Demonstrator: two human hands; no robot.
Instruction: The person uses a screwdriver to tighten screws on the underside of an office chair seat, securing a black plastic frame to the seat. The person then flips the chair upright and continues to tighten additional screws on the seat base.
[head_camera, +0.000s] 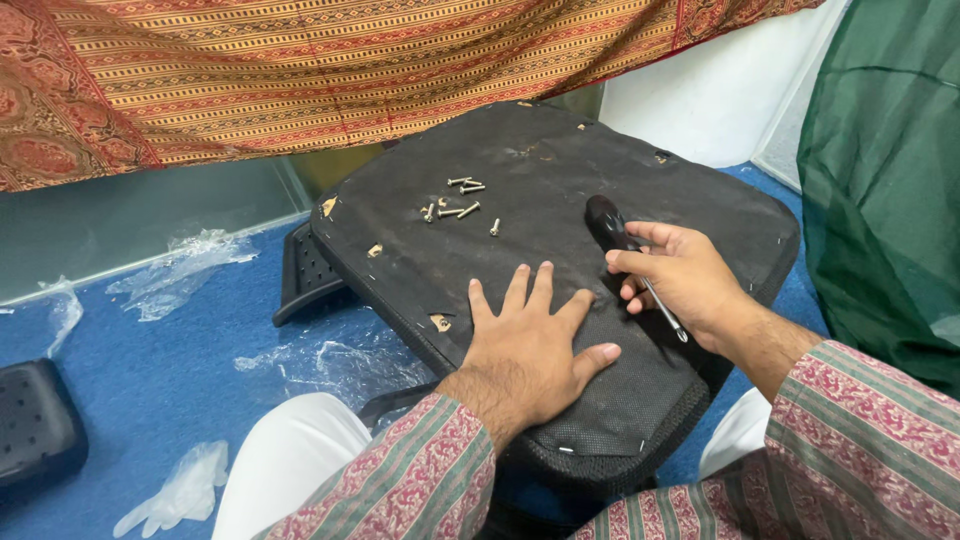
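Left hand (530, 350) spread flat, I press the black seat pad (560, 200) near its front edge | right hand (680, 275) clasps screwdriver (625, 255) at right edge | loose screws (460, 200) near far-left corner | step: likely between fasteners; next calls for seating the tip squarely.

Hidden and cut-off parts around the upturned seat pad

The right hand (680, 275) covered the middle of the screwdriver (625, 260) — only its black handle end and thin metal shaft showed, and the tip was too small to tell its type. The left hand (530, 350) hid part of the seat pad (560, 170), whose near edge sank behind the patterned sleeves (420, 480). The loose screws (460, 200) were too small to count surely. A black plastic part (35, 425) was cut by the left edge — a green cloth (885, 170) by the right.
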